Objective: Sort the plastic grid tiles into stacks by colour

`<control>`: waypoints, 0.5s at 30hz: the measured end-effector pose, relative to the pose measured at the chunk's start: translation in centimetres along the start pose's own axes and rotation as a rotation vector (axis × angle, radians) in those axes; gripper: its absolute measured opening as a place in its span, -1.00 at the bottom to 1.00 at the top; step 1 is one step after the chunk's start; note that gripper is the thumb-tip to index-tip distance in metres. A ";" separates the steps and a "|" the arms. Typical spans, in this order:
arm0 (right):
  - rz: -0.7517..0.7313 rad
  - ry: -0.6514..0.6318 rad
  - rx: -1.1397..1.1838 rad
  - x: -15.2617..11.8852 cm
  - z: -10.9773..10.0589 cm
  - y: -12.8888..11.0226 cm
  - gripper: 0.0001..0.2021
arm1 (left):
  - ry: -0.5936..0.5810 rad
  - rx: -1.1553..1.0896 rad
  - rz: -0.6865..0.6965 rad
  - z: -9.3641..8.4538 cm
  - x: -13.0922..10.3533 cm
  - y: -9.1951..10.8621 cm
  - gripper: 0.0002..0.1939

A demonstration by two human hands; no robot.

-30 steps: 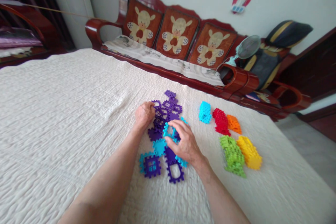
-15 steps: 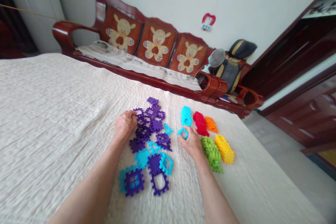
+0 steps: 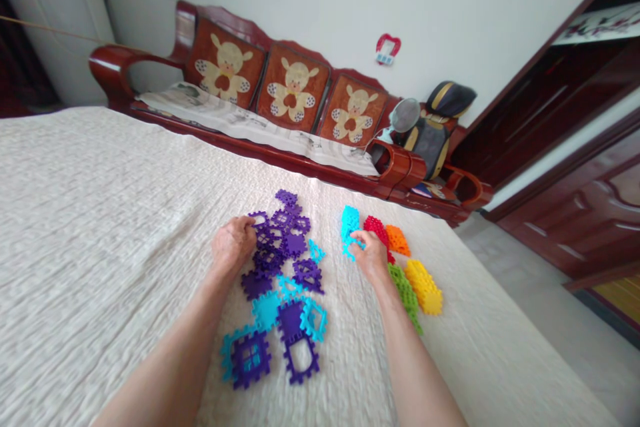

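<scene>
My left hand (image 3: 234,242) rests at the left edge of a loose pile of purple toothed building tiles (image 3: 295,245). Its curled fingers pinch the rim of a purple window tile (image 3: 259,217). At the near end of a light-blue row of stacked tiles (image 3: 351,215), my right hand (image 3: 371,255) has thumb and forefinger around a light-blue tile (image 3: 346,251), partly covered by the fingers. Between the hands lies a small light-blue triangular tile (image 3: 316,251). Closer to me, light-blue and purple tiles mix, including a purple window tile (image 3: 251,359) overlapping a light-blue one.
Right of my right hand stand red (image 3: 375,223), orange (image 3: 398,240), green (image 3: 404,290) and yellow (image 3: 424,287) rows of tiles. A pale quilted cover (image 3: 125,213) lies under everything. Beyond its edge is a wooden sofa (image 3: 280,159) with bear cushions and a small fan (image 3: 405,115).
My right hand has carried the light-blue tile away from me, up to the light-blue row. My left hand stays at the purple pile. The view has shifted slightly.
</scene>
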State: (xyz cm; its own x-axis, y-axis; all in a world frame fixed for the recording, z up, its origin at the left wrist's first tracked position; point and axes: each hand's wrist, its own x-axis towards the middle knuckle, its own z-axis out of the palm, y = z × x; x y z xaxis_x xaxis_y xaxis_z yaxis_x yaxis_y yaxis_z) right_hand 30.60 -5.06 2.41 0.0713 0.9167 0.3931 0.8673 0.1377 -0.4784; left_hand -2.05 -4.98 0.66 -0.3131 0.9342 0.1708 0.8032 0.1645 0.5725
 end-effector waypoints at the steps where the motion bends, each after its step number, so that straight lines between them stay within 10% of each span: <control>1: -0.002 0.023 -0.017 0.5 0.1 0.0 -0.73 | 0.001 0.000 0.002 0.0 0.0 0.0 -0.61; 15: -0.144 0.149 -0.164 2.7 1.7 1.4 -0.74 | 0.011 -0.022 0.008 0.2 0.0 -0.2 -0.62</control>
State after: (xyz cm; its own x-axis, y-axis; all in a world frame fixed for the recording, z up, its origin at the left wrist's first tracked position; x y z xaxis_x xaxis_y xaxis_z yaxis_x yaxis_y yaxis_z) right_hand 31.14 -1.77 1.42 0.0030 0.8249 0.5653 0.9412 0.1887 -0.2804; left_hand -2.10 -4.95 0.44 -0.3123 0.9319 0.1846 0.7947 0.1498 0.5882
